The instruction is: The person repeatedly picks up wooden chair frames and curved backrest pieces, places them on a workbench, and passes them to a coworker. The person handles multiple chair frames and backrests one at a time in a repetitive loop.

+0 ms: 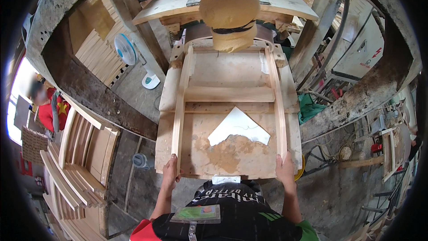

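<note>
A pale wooden chair-like frame (229, 94) lies on a worn board (166, 151), its two long rails running toward me and a crossbar joining them. My left hand (170, 172) is closed round the near end of the left rail. The right rail's near end is in the grip of my right hand (286, 169). Between the rails, a white angular sheet (238, 127) lies beside scattered sawdust. Over the frame's far end hangs a bulky tan, rounded part (229, 15) with dark bands, which hides some of that end. Wooden blocks (177, 56) sit beside the rails' far ends.
Heavy metal beams (107, 107) surround the board. A standing fan (126, 49) is at the far left; curved wooden parts (71, 178) are stacked at the left. A person in red (51, 111) stands beyond them. At the right are a grey cabinet (361, 49) and cables.
</note>
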Demonstrator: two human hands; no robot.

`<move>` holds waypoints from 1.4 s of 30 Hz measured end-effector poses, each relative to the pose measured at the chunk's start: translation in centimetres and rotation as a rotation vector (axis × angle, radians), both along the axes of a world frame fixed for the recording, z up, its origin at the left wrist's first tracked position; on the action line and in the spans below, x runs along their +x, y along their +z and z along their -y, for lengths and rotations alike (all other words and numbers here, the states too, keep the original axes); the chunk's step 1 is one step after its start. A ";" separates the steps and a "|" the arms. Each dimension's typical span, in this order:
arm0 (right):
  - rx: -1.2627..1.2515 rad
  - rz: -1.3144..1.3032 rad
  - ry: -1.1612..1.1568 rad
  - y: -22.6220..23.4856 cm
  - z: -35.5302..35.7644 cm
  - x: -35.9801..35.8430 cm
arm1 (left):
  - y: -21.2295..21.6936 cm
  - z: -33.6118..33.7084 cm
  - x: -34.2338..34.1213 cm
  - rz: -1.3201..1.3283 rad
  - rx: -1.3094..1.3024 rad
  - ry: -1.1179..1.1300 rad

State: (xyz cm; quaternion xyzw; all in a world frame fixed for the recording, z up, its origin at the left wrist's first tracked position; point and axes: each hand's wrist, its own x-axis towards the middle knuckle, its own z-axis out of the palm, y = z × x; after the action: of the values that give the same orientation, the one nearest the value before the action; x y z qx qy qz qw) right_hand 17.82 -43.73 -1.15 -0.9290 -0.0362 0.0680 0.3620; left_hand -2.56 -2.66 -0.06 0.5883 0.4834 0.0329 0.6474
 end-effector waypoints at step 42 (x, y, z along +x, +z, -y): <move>-0.060 0.044 -0.021 1.3 -0.9 -0.1 | 0.4 -0.2 0.1 -0.034 0.052 0.064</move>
State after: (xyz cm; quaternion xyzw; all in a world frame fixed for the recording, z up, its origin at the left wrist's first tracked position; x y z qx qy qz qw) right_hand 17.75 -42.82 0.19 -0.9410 -0.0326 0.0447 0.3339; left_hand -2.51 -2.49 0.31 0.5897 0.5117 0.0561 0.6224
